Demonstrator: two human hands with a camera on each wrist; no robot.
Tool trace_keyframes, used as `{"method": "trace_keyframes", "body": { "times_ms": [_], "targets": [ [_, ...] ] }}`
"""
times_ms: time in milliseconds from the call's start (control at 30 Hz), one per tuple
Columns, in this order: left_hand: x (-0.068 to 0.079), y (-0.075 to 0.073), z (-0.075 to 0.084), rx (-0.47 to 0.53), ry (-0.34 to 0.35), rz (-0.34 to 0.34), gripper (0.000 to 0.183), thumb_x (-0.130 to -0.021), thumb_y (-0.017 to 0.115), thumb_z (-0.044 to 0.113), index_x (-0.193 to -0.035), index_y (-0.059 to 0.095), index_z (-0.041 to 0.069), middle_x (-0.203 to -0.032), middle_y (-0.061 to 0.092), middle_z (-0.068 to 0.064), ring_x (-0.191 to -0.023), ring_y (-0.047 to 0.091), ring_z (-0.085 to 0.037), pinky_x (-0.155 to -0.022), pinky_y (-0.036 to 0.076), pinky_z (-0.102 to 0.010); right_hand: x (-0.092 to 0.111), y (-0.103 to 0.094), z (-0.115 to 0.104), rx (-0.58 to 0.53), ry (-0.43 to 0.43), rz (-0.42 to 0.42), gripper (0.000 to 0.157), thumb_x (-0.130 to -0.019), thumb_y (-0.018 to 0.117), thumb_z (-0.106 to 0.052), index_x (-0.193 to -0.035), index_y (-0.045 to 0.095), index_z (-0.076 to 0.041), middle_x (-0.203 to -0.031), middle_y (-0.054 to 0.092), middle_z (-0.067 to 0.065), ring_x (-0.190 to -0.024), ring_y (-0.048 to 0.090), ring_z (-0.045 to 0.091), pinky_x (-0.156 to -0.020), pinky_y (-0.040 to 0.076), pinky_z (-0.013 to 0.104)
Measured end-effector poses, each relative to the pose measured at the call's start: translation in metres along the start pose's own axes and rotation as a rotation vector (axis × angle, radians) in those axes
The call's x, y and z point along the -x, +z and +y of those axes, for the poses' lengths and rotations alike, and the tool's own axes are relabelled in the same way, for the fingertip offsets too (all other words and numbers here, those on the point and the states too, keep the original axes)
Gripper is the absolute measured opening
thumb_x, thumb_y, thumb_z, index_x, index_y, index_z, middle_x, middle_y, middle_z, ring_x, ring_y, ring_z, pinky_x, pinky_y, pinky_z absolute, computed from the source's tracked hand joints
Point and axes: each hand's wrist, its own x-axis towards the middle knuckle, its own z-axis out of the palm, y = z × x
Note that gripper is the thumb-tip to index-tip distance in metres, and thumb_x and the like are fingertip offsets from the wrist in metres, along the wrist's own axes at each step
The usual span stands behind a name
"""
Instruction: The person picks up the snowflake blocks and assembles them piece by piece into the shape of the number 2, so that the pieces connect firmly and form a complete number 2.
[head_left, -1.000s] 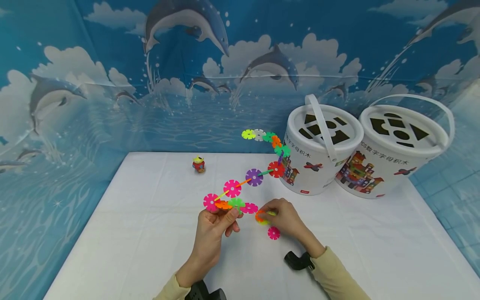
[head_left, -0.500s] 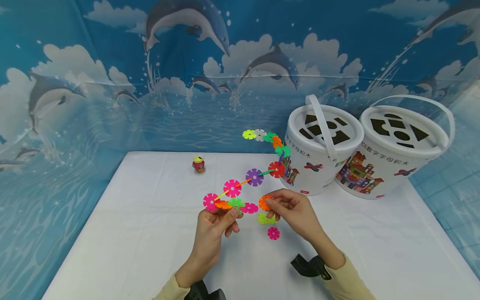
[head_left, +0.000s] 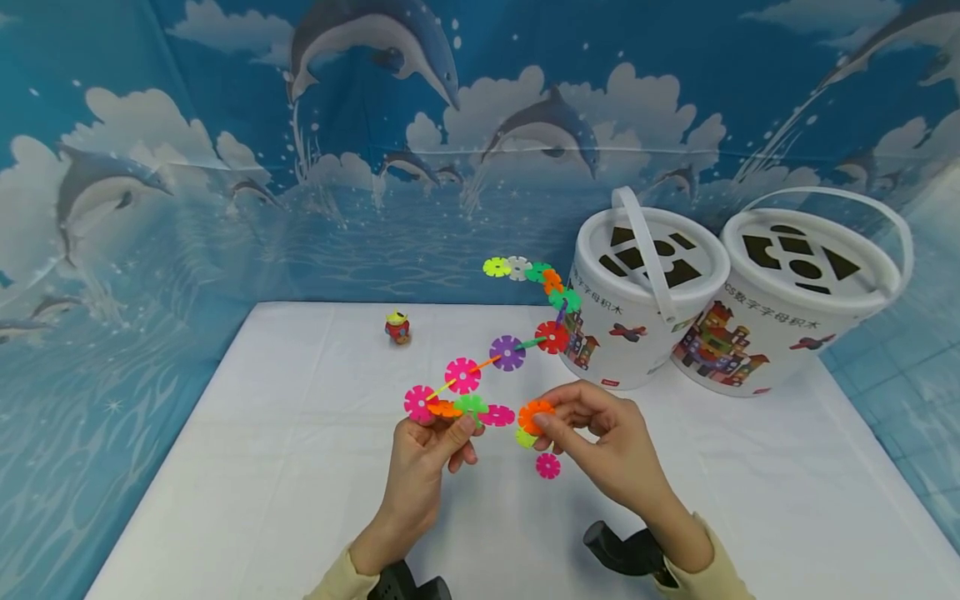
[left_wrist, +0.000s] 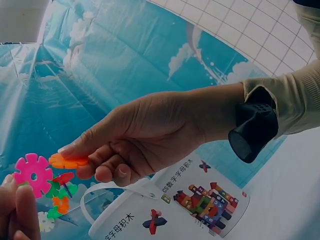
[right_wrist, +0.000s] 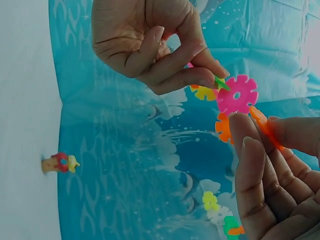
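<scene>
A zigzag chain of bright notched plastic discs stretches from my left hand [head_left: 423, 467] toward the nearer bucket. That hand pinches its green disc [head_left: 471, 405] between thumb and fingers. To the right, a pink disc [head_left: 497, 416] forms the chain's near end. My right hand [head_left: 611, 446] pinches a loose orange disc [head_left: 534, 417] beside this pink one. In the right wrist view the orange disc [right_wrist: 265, 127] lies close to the edge of the pink disc [right_wrist: 237, 95]; whether they touch I cannot tell. Below are a partly covered yellow-green disc [head_left: 525, 437] and a pink disc [head_left: 548, 466].
Two white lidded buckets [head_left: 630, 358] [head_left: 780, 350] with handles stand at the back right. A small toy figure [head_left: 397, 328] sits at the back of the white tabletop [head_left: 300, 467]. Behind it hangs a blue dolphin-print cloth [head_left: 360, 233].
My right hand has picked the orange disc up from the pile, lifted it and turned it toward the chain's pink end. My left hand has stayed almost still, keeping its pinch on the chain.
</scene>
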Motion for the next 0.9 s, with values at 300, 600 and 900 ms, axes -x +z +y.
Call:
{"method": "trace_keyframes", "body": {
  "times_ms": [300,600,900],
  "targets": [
    [0.0013,0.0000,0.0006,0.002,0.007,-0.034,0.009,-0.090,0.064,0.007,-0.086,0.065,-0.002,-0.073,0.067,-0.005,-0.051,0.055,-0.010,-0.048,0.037,-0.019,0.0035,0.0026,-0.0032,0.039,-0.051,0.011,0.020,-0.082,0.071,0.005,-0.097,0.066,-0.007,-0.078,0.070,0.002,-0.063,0.066,0.014,-0.054,0.053,0.030],
    [0.0024,-0.0002,-0.0001,-0.020,0.030,-0.051,0.025,-0.090,0.063,0.005,-0.093,0.057,-0.019,-0.075,0.068,-0.009,-0.050,0.056,-0.011,-0.048,0.037,-0.018,0.0047,0.0011,-0.0069,0.026,-0.076,0.011,0.021,-0.081,0.069,0.010,-0.094,0.067,-0.007,-0.079,0.069,-0.002,-0.064,0.066,0.014,-0.054,0.053,0.030],
    [0.0033,0.0015,-0.0031,-0.029,0.072,-0.078,0.022,-0.089,0.063,0.003,-0.091,0.058,-0.018,-0.073,0.067,-0.007,-0.050,0.056,-0.011,-0.048,0.037,-0.018,0.0060,0.0017,-0.0051,-0.025,-0.062,-0.019,0.020,-0.081,0.068,0.010,-0.094,0.066,-0.006,-0.078,0.069,0.001,-0.060,0.065,0.018,-0.054,0.054,0.032]
  ]
}}
